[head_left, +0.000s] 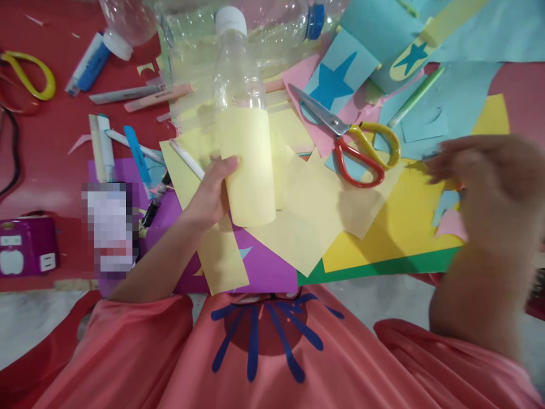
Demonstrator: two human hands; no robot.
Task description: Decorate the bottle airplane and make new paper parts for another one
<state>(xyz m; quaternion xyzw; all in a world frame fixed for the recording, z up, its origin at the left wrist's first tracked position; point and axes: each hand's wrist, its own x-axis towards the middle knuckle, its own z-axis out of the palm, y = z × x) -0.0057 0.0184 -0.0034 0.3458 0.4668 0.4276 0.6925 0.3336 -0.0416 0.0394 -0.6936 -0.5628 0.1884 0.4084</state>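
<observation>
My left hand [215,190] is closed around a clear plastic bottle [238,76] with a white cap. Pale yellow paper [251,170] wraps the bottle's lower part, and my thumb presses on it. The bottle stands nearly upright in view, over loose paper sheets. On the right, my right hand [489,176] hovers above the yellow paper, smeared by motion; its fingers look bent, and I cannot make out whether anything is in them. Between the hands lie scissors [340,130] with one red and one yellow handle, blades partly apart.
Clear bottles [281,23] lie at the back, near a blue paper piece with a star [334,79]. Markers [97,62] and a phone [110,227] with a blurred screen are on the left. Other scissors [29,74] and a purple box [28,244] sit on the red table [51,153].
</observation>
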